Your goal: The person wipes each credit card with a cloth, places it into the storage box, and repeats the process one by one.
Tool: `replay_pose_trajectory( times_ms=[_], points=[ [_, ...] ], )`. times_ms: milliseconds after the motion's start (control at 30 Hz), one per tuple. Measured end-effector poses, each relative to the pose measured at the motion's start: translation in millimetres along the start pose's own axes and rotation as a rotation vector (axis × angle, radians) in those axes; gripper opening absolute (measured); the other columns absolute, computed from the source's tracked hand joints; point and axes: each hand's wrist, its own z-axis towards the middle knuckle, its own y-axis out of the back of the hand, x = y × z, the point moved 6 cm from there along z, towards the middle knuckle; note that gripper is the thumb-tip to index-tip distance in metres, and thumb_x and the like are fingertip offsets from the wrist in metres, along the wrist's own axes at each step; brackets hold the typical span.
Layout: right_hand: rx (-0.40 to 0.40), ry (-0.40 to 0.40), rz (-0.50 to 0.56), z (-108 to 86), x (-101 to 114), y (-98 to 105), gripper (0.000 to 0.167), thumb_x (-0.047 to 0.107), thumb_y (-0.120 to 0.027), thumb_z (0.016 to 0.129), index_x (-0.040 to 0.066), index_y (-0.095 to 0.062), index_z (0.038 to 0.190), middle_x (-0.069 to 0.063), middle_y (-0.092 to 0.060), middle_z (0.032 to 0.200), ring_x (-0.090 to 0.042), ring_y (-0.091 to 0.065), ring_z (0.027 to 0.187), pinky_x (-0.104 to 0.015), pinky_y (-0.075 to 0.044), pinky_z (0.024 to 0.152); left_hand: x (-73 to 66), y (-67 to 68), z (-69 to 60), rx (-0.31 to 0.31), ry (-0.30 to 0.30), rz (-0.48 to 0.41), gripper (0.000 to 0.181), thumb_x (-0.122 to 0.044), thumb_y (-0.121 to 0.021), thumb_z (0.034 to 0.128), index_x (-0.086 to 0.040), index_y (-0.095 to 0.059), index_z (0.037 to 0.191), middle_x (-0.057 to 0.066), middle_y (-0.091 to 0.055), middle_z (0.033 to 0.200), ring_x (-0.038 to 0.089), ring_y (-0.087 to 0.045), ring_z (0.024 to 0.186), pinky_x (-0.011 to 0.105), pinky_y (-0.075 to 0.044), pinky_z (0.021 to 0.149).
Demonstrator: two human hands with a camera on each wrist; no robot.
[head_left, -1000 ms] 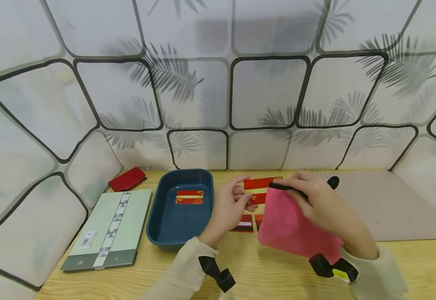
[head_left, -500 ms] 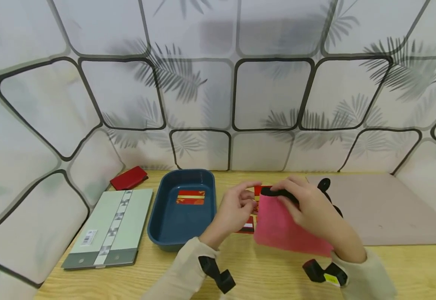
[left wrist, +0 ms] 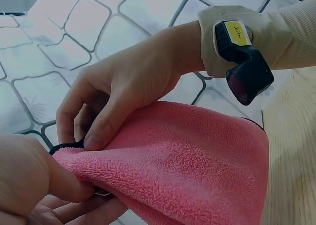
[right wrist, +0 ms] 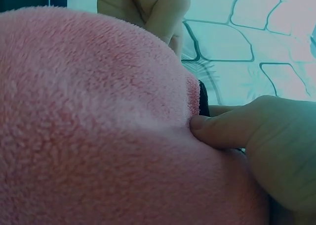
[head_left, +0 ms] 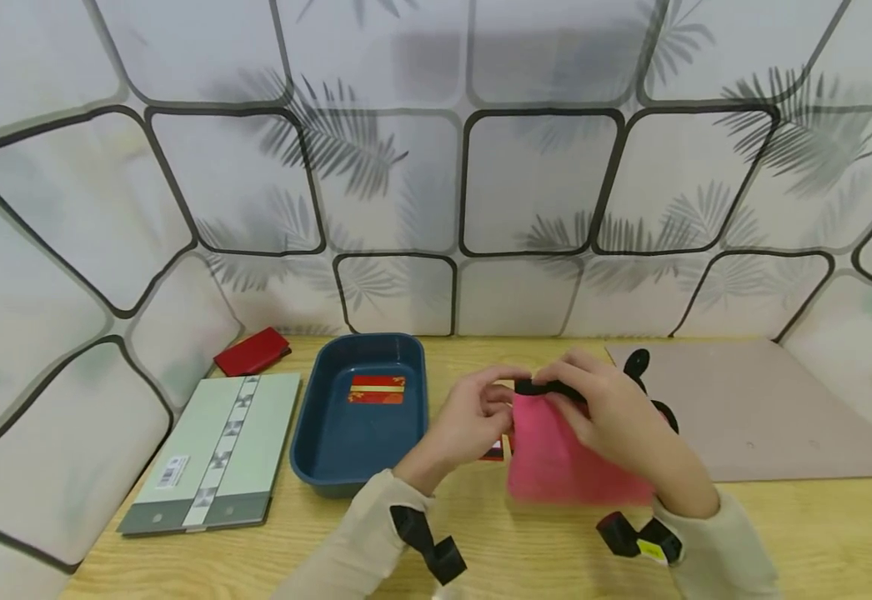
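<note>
A pink plush cloth with black trim [head_left: 556,467] hangs just above the table in the head view. My right hand [head_left: 616,417] grips its black upper edge. In the left wrist view, the right thumb presses the pink side while the fingers curl over the black edge. At the cloth's left corner is my left hand [head_left: 473,421], its thumb and fingers pinching the edge in the left wrist view [left wrist: 29,185]. Black loops [head_left: 637,363] stick out behind the right hand. Most of a red card [head_left: 493,451] on the table is hidden by the left hand and cloth.
Left of the hands stands a blue tray [head_left: 323,458] with a red and gold card [head_left: 378,389] in it. Farther left lie a pale green folder [head_left: 203,454] and a red wallet [head_left: 253,352]. A greyish-pink board [head_left: 751,408] lies right; a patterned curtain [head_left: 436,183] rises behind.
The right hand has moved left with the cloth, which now covers more of the red cards. The left hand, apart from the cloth before, now meets its corner.
</note>
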Motion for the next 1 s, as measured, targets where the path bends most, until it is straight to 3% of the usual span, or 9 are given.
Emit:
replay_pose_trajectory(
  times_ms=[200, 367, 500, 567, 700, 800, 1000],
  points=[
    [0.010, 0.014, 0.008, -0.5, -1, 0, 0.027, -0.007, -0.075, 0.073, 0.010, -0.068, 0.093, 0.003, -0.061, 0.085, -0.012, -0.061, 0.076, -0.032, -0.053, 0.065, 2.3, -2.5, 1.9, -0.016, 0.019, -0.037, 0.048, 0.017, -0.041, 0.0869, 0.000, -0.053, 0.130, 0.026, -0.066, 0.106, 0.012, -0.064, 0.074, 0.027, -0.057, 0.068],
    [0.035, -0.012, 0.041, -1.6, -7, 1, 0.026, -0.009, -0.074, 0.075, 0.007, -0.067, 0.095, 0.001, -0.063, 0.087, -0.013, -0.061, 0.079, -0.033, -0.054, 0.068, 5.1, -1.5, 3.2, -0.046, 0.070, -0.059, 0.045, 0.017, -0.042, 0.0879, 0.001, -0.053, 0.129, 0.025, -0.067, 0.102, 0.014, -0.063, 0.069, 0.038, -0.059, 0.071],
    [0.051, -0.044, 0.038, -1.1, -12, 0, 0.024, -0.008, -0.073, 0.076, 0.006, -0.067, 0.095, -0.001, -0.064, 0.088, -0.016, -0.062, 0.081, -0.036, -0.055, 0.069, 6.9, 4.1, 2.0, -0.073, 0.102, -0.073, 0.045, 0.016, -0.044, 0.0886, 0.000, -0.052, 0.130, 0.017, -0.065, 0.088, 0.015, -0.059, 0.061, 0.043, -0.060, 0.075],
    [0.055, -0.062, 0.032, -0.4, -15, 2, 0.024, -0.007, -0.073, 0.076, 0.006, -0.067, 0.095, -0.002, -0.065, 0.088, -0.017, -0.063, 0.081, -0.038, -0.055, 0.071, 6.1, 7.3, 2.2, -0.084, 0.103, -0.082, 0.045, 0.016, -0.045, 0.0885, 0.000, -0.053, 0.130, 0.012, -0.057, 0.075, 0.014, -0.053, 0.055, 0.044, -0.059, 0.077],
    [0.058, -0.098, 0.021, -1.6, -23, 8, 0.025, -0.008, -0.073, 0.076, 0.006, -0.067, 0.096, -0.002, -0.067, 0.090, -0.018, -0.064, 0.083, -0.039, -0.055, 0.073, 4.1, 10.0, 3.5, -0.092, 0.104, -0.109, 0.045, 0.017, -0.048, 0.0885, 0.000, -0.053, 0.130, 0.004, -0.044, 0.063, 0.013, -0.054, 0.055, 0.044, -0.059, 0.077],
    [0.053, -0.113, 0.021, -3.8, -28, 13, 0.028, -0.008, -0.074, 0.075, 0.008, -0.067, 0.096, -0.001, -0.069, 0.091, -0.018, -0.065, 0.085, -0.036, -0.053, 0.076, 2.6, 9.6, 3.3, -0.085, 0.111, -0.139, 0.045, 0.016, -0.050, 0.0886, 0.001, -0.052, 0.131, 0.005, -0.048, 0.063, 0.015, -0.060, 0.059, 0.041, -0.060, 0.076],
    [0.045, -0.117, 0.022, -8.9, -34, 21, 0.030, -0.007, -0.074, 0.075, 0.011, -0.068, 0.098, 0.001, -0.069, 0.093, -0.017, -0.065, 0.086, -0.025, -0.047, 0.080, 3.0, 8.0, 0.7, -0.074, 0.128, -0.166, 0.046, 0.016, -0.051, 0.0893, -0.001, -0.052, 0.132, 0.006, -0.049, 0.065, 0.014, -0.060, 0.060, 0.039, -0.060, 0.075]
  ],
)
